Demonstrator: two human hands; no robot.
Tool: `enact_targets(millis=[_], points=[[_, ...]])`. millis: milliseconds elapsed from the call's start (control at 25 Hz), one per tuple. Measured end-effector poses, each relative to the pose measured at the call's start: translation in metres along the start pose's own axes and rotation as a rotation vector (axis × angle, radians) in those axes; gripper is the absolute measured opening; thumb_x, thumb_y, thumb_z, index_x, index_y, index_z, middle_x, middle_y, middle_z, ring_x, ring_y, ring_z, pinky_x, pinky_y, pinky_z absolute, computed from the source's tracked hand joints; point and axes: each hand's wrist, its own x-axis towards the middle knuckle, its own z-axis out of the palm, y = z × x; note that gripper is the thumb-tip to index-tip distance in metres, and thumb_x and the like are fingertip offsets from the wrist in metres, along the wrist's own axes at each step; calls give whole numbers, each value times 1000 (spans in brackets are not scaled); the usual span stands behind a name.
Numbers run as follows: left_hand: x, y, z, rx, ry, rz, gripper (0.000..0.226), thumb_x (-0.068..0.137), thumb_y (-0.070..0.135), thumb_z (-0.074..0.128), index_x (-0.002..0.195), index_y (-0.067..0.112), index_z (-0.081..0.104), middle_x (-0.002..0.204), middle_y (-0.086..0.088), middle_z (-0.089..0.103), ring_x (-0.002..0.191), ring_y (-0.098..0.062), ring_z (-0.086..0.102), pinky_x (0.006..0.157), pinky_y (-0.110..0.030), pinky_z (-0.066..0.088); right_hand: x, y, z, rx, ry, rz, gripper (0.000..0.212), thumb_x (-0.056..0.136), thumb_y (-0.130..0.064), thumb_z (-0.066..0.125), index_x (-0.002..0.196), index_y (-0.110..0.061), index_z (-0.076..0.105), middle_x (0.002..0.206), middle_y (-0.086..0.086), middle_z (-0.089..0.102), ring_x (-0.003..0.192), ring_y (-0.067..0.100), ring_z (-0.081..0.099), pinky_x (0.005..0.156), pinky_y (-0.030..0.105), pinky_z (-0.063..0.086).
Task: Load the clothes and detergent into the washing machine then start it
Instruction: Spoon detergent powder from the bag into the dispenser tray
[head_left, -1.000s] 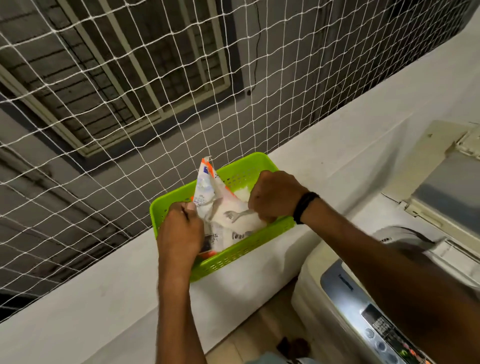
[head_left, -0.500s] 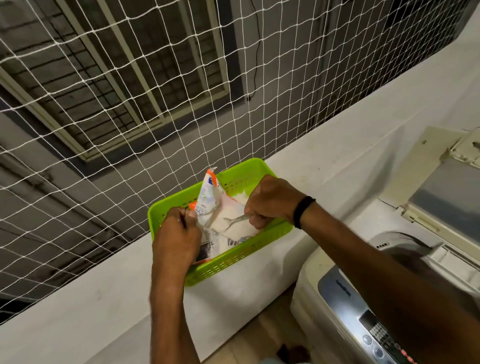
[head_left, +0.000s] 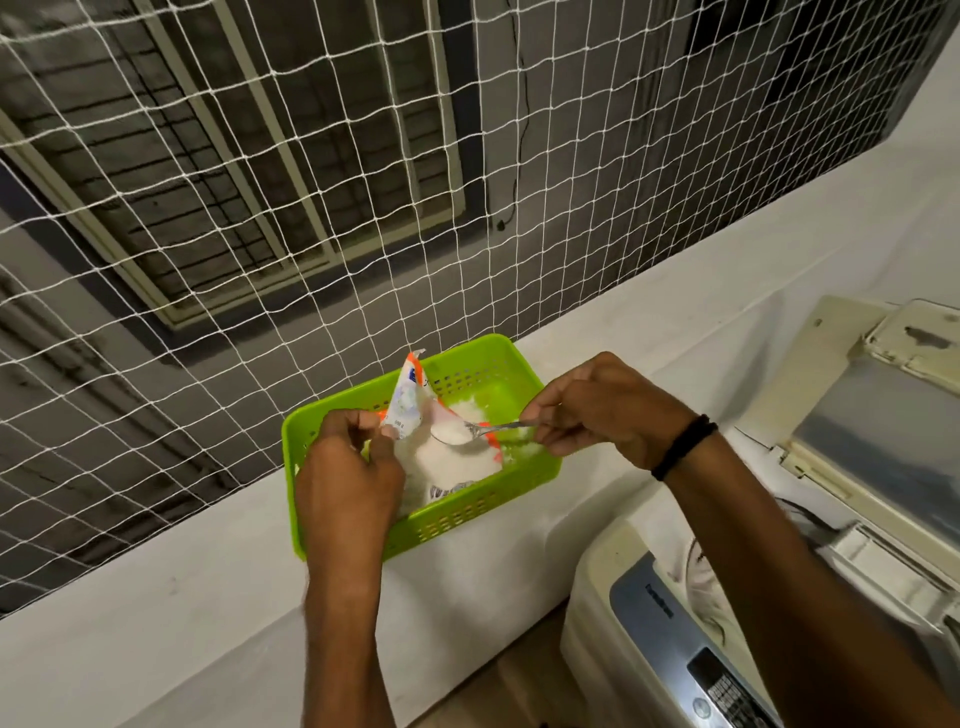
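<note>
- Partly hidden behind the pinching fingers (head_left: 385, 451) of the left hand (head_left: 348, 467), the detergent packet (head_left: 410, 397) stands open in the green basket (head_left: 467, 514).
- Fingers of the right hand (head_left: 608, 410) grip a powder-heaped spoon (head_left: 457, 432) just left of them.
- Washing machine (head_left: 649, 613), cut off, lies right of them.

Heaped spoon (head_left: 483, 428) over detergent bag (head_left: 409, 397)

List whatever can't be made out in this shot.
Head view: most of the washing machine drum, hidden by the right arm.
Head view: control panel labels, too small and cut by the bottom edge.
Head view: detergent packet print, partly covered by the left hand.
</note>
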Motion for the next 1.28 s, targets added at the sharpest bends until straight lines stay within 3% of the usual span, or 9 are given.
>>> enact_targets(millis=[240, 440, 640, 760, 880, 1000, 1080, 1200, 1280], points=[[-38, 38, 26, -673, 293, 132, 14, 92, 10, 66, 102, 16, 58, 93, 9, 64, 85, -2, 61, 76, -13, 46, -31, 9, -34, 85, 54, -23, 16, 89, 6, 57, 97, 14, 68, 71, 18, 64, 47, 11, 62, 51, 22, 58], [-67, 72, 63, -897, 236, 135, 15, 93, 2, 65, 106, 2, 57, 90, -1, 61, 75, 4, 57, 73, -12, 46, -66, 29, -81, 103, 180, -14, 23, 88, 10, 50, 94, 12, 71, 75, 21, 67, 57, 20, 63, 57, 27, 61], [-103, 98, 130, -1049, -134, -43, 11, 91, 12, 66, 101, 11, 61, 93, -7, 66, 86, -22, 59, 82, -32, 49, -99, 67, -136, 180, 365, 46, 17, 88, 10, 56, 86, 10, 72, 66, 18, 67, 54, 22, 63, 56, 26, 60], [-133, 117, 170, -1054, -380, -184, 1, 95, 22, 64, 96, 21, 63, 101, -7, 71, 95, -22, 67, 87, -33, 53, -113, 98, -167, 258, 492, 117, 20, 87, 15, 52, 78, 13, 69, 63, 18, 63, 49, 22, 59, 49, 24, 57], [-159, 130, 209, -991, -540, -227, 6, 95, 28, 65, 97, 23, 65, 108, -12, 71, 98, -24, 67, 88, -35, 54, -123, 136, -198, 319, 599, 209, 23, 89, 10, 55, 72, 4, 68, 55, 13, 65, 44, 17, 62, 47, 22, 55], [-182, 137, 254, -896, -728, -284, 15, 95, 33, 64, 102, 20, 65, 108, -12, 71, 98, -24, 67, 89, -36, 55, -138, 183, -229, 360, 666, 255, 15, 87, 5, 56, 95, 6, 69, 72, 11, 67, 67, 21, 66, 70, 32, 60], [-198, 137, 289, -819, -860, -344, 28, 95, 38, 63, 111, 15, 64, 109, -12, 70, 97, -24, 66, 84, -34, 55, -147, 216, -248, 411, 770, 298, 16, 85, 6, 57, 93, 1, 70, 79, 13, 67, 75, 24, 66, 82, 39, 59], [-227, 135, 338, -707, -1042, -519, 37, 96, 40, 60, 121, 14, 63, 116, -13, 67, 96, -25, 64, 82, -36, 54, -151, 270, -268, 527, 921, 350, 21, 84, 5, 58, 78, -12, 70, 99, 21, 72, 80, 23, 68, 86, 43, 59], [-245, 127, 368, -646, -1162, -646, 44, 96, 45, 56, 128, 15, 61, 122, -16, 64, 105, -30, 62, 92, -40, 51, -149, 302, -278, 440, 990, 403, 19, 88, -7, 57, 93, -15, 72, 115, 18, 70, 93, 24, 69, 92, 36, 56]])
